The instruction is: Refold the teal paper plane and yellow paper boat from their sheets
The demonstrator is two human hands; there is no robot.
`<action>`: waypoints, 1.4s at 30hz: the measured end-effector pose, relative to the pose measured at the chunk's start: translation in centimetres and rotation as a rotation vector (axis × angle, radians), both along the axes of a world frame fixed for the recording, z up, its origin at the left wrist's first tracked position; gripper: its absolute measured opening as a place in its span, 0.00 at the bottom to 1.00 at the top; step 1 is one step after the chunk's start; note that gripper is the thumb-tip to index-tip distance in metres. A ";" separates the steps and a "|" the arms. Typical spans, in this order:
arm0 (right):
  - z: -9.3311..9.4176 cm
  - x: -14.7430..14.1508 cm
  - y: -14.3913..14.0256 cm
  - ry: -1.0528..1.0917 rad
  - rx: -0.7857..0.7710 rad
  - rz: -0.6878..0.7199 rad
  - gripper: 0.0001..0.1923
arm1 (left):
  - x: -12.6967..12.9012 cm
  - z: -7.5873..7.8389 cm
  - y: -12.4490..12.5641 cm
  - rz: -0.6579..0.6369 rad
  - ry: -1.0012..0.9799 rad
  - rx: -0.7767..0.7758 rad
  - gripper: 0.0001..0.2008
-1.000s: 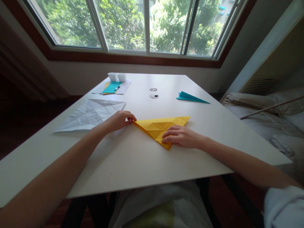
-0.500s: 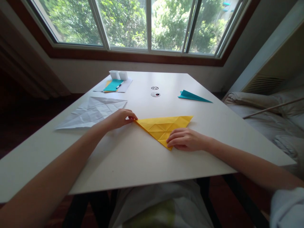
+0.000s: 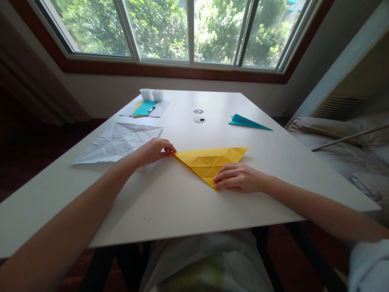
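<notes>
The yellow paper (image 3: 209, 160) lies folded into a creased triangle. The left hand (image 3: 154, 149) pinches its left tip; the right hand (image 3: 238, 177), fingers flat, presses its near corner. No 3D shape yet.

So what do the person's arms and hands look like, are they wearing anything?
Both forearms are bare, and the left hand and right hand wear no gloves, rings or watch that show. Only a pale, whitish sleeve shows high on the right arm, at the picture's corner.

right hand (image 3: 240, 178) slid to yellow paper's (image 3: 209, 160) near corner
</notes>
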State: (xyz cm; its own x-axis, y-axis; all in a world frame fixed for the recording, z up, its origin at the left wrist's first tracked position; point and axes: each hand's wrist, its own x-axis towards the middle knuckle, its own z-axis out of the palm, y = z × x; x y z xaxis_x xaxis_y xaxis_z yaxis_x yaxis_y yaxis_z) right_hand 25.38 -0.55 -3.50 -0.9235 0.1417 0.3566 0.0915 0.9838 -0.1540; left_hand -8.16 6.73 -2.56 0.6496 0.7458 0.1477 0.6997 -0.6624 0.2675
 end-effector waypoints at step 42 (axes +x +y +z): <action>0.1 0.2 -0.1 -0.073 -0.083 -0.022 0.15 | 8.0 0.5 -7.6 0.495 0.490 -0.149 0.38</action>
State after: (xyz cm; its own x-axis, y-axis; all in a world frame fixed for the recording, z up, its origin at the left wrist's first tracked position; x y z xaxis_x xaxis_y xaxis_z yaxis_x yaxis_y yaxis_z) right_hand 25.55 -0.66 -3.36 -0.9429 0.1882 0.2747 0.1265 0.9656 -0.2273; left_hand -0.19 -0.89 -2.10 0.1945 0.9601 -0.2010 0.9720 -0.2162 -0.0921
